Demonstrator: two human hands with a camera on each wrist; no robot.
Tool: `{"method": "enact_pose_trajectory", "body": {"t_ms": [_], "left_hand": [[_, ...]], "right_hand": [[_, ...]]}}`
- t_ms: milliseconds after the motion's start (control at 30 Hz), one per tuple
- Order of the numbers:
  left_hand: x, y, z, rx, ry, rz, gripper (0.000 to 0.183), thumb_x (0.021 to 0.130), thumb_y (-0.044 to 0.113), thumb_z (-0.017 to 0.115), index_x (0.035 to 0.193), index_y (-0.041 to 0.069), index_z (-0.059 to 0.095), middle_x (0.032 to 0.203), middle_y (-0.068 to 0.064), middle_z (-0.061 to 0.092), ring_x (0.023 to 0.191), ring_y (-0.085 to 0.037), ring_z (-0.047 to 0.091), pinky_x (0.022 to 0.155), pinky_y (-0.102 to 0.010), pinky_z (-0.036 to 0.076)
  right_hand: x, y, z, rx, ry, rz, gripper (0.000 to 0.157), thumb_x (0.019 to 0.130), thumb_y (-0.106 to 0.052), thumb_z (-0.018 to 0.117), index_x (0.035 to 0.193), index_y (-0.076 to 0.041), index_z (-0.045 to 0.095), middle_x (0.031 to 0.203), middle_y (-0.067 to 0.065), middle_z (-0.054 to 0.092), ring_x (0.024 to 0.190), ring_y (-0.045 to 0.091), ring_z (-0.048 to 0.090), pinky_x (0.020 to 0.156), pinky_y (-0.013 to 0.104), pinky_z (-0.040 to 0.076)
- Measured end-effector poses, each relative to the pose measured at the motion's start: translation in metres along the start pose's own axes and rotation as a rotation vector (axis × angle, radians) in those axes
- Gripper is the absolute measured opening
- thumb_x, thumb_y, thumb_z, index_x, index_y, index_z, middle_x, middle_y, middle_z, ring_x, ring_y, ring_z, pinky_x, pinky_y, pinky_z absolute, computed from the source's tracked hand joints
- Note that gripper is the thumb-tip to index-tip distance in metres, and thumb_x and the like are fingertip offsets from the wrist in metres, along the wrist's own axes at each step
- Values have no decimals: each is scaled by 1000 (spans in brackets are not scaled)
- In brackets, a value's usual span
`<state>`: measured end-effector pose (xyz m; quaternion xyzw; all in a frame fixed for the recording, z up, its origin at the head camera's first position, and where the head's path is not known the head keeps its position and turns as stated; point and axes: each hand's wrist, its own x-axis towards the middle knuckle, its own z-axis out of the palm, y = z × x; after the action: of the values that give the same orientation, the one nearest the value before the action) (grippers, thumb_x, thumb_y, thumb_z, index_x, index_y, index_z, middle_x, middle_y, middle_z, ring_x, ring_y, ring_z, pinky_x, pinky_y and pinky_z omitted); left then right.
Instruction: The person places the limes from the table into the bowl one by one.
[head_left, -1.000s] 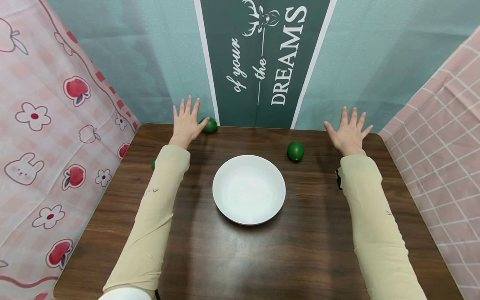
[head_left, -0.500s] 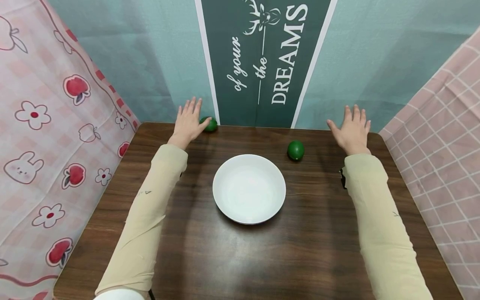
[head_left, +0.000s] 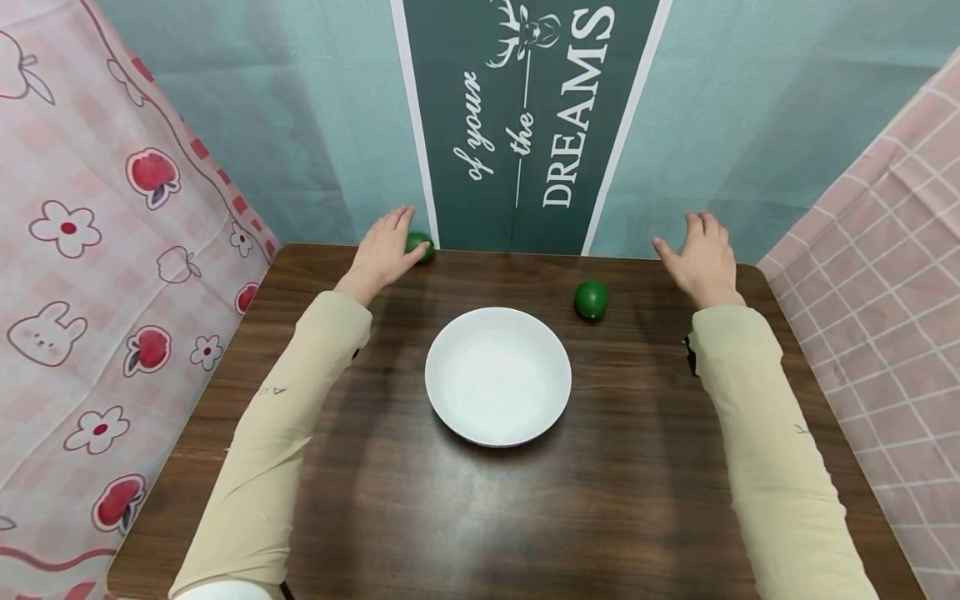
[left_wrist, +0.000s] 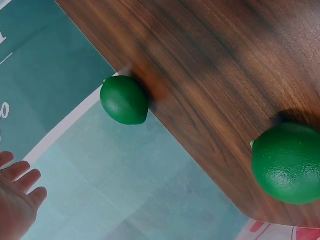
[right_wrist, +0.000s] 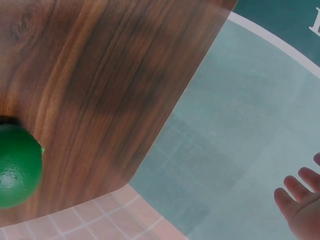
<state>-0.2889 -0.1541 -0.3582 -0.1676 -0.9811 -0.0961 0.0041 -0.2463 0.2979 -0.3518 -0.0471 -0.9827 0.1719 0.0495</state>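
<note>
My left hand [head_left: 379, 254] hovers over the table's far left part, fingers loosely extended and holding nothing. Behind its thumb in the head view shows a green lime [head_left: 422, 247]; the left wrist view has that lime [left_wrist: 124, 100] apart from the fingers. A second, nearer lime [left_wrist: 287, 162] there is out of sight in the head view. My right hand [head_left: 703, 265], fingers relaxed, hangs over the far right edge with nothing in it. Left of it lies another lime [head_left: 591, 300]. At the right wrist view's left border, a lime [right_wrist: 17, 165] is partly cut off.
A white bowl [head_left: 498, 377] stands in the middle of the brown wooden table [head_left: 480, 517]. A blue-green cloth [head_left: 300, 125] with lettering hangs behind. Pink patterned cloths flank the left [head_left: 97, 333] and right [head_left: 885, 292] sides.
The left hand has lowered slightly and shifted right, its fingers bending a little. The right hand's spread fingers have drawn together and curved. Both forearms have swung outward. Bowl and visible limes stay put.
</note>
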Motion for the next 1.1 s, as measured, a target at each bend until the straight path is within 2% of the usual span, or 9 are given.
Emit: {"method": "enact_pose_trajectory", "body": {"t_ms": [267, 500, 667, 933, 1100], "left_hand": [[-7, 0, 0, -105, -9, 0, 68, 93, 40, 45, 144, 5, 19, 146, -18, 25, 133, -32, 23, 106, -46, 22], [-14, 1, -3, -199, -17, -2, 64, 94, 40, 43, 143, 4, 23, 145, -16, 27, 134, -31, 23, 106, -45, 23], [-21, 2, -5, -258, 6, 18, 62, 94, 39, 44, 142, 4, 27, 144, -16, 28, 133, -31, 25, 105, -47, 24], [-37, 7, -5, -323, 45, 59, 61, 93, 41, 46, 140, 5, 32, 141, -17, 34, 126, -31, 34, 98, -47, 33], [-47, 13, -6, -360, 43, 96, 61, 92, 43, 45, 140, 6, 33, 141, -15, 34, 128, -30, 33, 100, -47, 31]], "right_hand": [[-1, -3, -2, 6, -32, -21, 75, 92, -50, 35, 142, 3, 17, 144, 27, 17, 130, 44, 17, 100, 58, 21], [-4, -8, -2, -3, -55, -51, 75, 92, -50, 35, 142, 4, 19, 142, 29, 22, 128, 45, 21, 98, 59, 23], [-8, -11, -1, -18, -74, -75, 73, 93, -48, 36, 141, 4, 20, 140, 29, 24, 126, 45, 23, 97, 59, 24], [-12, -12, 0, -38, -77, -97, 72, 92, -48, 38, 141, 3, 24, 139, 29, 27, 126, 44, 25, 97, 59, 26], [-14, -11, -2, -48, -84, -114, 72, 92, -48, 39, 140, 3, 24, 138, 29, 28, 126, 44, 25, 97, 59, 26]]}}
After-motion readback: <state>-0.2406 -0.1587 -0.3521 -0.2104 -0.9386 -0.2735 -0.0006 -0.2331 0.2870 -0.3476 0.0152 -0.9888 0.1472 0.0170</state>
